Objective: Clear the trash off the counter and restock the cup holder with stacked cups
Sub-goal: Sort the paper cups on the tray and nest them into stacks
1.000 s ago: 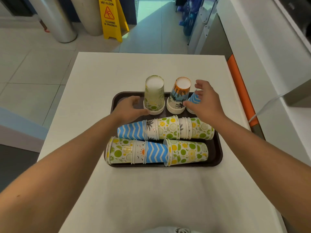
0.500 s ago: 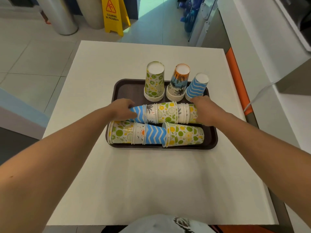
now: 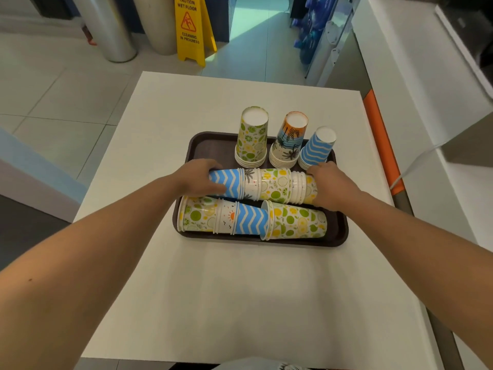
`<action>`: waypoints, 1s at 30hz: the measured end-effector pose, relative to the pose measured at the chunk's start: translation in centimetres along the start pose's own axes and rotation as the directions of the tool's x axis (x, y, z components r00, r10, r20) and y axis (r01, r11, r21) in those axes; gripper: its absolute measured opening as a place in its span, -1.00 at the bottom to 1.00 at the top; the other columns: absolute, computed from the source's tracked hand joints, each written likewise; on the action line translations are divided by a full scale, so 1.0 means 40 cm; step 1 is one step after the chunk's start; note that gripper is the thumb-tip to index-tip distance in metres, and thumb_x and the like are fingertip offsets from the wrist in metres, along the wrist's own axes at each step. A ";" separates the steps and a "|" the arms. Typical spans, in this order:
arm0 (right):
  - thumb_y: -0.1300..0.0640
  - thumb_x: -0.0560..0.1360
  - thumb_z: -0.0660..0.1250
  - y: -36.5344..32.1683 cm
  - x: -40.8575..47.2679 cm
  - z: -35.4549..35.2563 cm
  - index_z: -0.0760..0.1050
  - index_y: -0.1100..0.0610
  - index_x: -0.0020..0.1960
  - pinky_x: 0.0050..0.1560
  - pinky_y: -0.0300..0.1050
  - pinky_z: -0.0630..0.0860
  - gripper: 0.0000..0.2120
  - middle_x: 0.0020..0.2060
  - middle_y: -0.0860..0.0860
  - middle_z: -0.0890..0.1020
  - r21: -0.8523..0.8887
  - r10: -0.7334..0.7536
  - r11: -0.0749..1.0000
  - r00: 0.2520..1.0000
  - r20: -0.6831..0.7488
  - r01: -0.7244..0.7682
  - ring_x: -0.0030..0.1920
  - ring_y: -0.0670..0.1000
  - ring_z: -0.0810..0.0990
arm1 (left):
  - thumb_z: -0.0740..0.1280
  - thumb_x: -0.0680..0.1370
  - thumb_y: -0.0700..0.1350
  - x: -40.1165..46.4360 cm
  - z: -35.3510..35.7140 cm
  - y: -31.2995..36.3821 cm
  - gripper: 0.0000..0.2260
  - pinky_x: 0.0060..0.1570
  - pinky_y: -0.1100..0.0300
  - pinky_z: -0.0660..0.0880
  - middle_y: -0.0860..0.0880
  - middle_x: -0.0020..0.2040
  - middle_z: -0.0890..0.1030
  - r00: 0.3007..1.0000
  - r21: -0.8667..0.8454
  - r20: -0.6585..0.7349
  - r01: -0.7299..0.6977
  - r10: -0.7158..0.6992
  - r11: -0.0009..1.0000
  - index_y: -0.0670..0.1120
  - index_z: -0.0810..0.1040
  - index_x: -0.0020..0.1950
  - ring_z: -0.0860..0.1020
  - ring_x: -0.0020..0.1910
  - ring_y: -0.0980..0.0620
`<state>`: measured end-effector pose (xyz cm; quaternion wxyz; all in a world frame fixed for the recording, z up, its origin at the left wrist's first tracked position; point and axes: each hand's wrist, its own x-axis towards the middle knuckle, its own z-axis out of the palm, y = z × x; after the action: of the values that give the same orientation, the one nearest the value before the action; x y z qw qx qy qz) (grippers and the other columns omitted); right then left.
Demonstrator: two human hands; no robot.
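Note:
A dark brown tray sits on the white counter. Two rows of nested paper cups lie on their sides in it. My left hand grips the blue chevron end of the far lying stack, and my right hand grips its lemon-patterned right end. The near lying stack rests untouched along the tray's front. Three upside-down stacks stand at the tray's back: a lime-patterned stack, a palm-tree stack and a blue-striped stack.
A yellow wet-floor sign and a metal column stand on the tiled floor beyond the counter. An orange strip and a white cabinet run along the right side. A white cable hangs at the right.
Both hands dropped from the standing stacks at the back to the far lying stack and closed on its two ends. The camera tilted and moved back a little.

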<state>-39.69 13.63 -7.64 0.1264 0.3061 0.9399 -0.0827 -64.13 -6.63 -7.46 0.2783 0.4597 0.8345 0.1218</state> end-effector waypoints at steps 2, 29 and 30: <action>0.12 0.25 0.51 0.005 -0.003 -0.003 0.48 0.15 0.09 -0.03 0.00 0.52 -0.56 0.02 0.11 0.51 0.051 -0.012 0.999 1.000 -0.026 0.013 0.09 0.13 0.46 | 0.51 0.43 -0.06 -0.009 -0.013 -0.001 -0.50 0.09 0.11 0.54 -0.03 0.19 0.59 0.999 -0.099 -0.050 -0.019 0.014 0.995 -0.06 0.50 0.34 0.56 0.03 0.03; 0.21 0.17 0.65 -0.198 0.050 0.066 0.51 0.09 0.26 0.23 0.01 0.51 -0.31 0.11 -0.01 0.57 0.773 0.162 0.634 0.973 -0.162 0.024 0.14 -0.01 0.55 | 0.63 0.33 -0.04 -0.067 -0.177 0.139 -0.33 0.18 0.13 0.56 0.01 0.24 0.58 0.698 -0.529 -0.716 -0.518 -0.025 0.672 -0.03 0.42 0.35 0.59 0.20 0.08; 0.20 0.17 0.65 -0.210 0.057 0.071 0.50 0.11 0.26 0.23 0.02 0.52 -0.30 0.12 0.00 0.57 0.787 0.160 0.617 0.977 -0.141 0.012 0.14 -0.01 0.55 | 0.63 0.33 -0.04 -0.069 -0.183 0.145 -0.35 0.18 0.14 0.56 0.02 0.22 0.60 0.699 -0.506 -0.716 -0.521 0.003 0.688 -0.05 0.44 0.33 0.59 0.18 0.09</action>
<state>-45.93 7.52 -10.34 -0.1100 0.3756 0.8039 -0.4478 -63.12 -5.38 2.14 0.0868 0.3736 0.6905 0.6133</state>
